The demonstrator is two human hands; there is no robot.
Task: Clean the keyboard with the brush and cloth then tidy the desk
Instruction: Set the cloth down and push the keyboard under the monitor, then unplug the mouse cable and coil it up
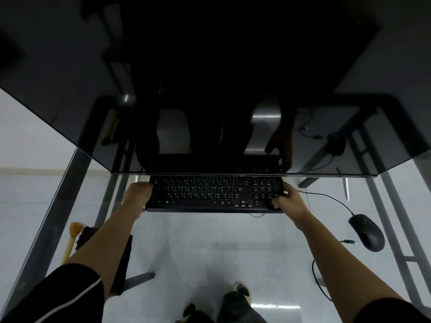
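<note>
Brush (74, 238): lower left of the frame, on the glass desk (221, 243). Pale wooden handle, tan bristles pointing toward the top of the frame.

Cloth (86, 237): dark, just right of the brush, touching it or nearly so. Partly hidden under the left forearm.

Left hand (137, 194): left of centre, fingers curled round the left end of the keyboard (210, 194), gripping it.

Keyboard: black, full-size, pale legends, lying across the centre of the frame. Its far edge is at the lower edge of the dark panel (210, 89). Whether it rests on the glass or is lifted cannot be told.

Right hand (288, 199): right of centre, gripping the keyboard's right end, thumb on the top face, fingers round the edge.

Cable (326, 195): thin, black, curving from beside the right hand to the mouse (367, 231).

Mouse: black, right of the frame, on the glass, well apart from the keyboard.

Surface: clear glass top on grey metal legs. The dark glossy panel fills the upper frame and reflects the keyboard and a hand.

Room: pale tiled floor seen through the glass, with shoes (235, 297) at bottom centre.
</note>
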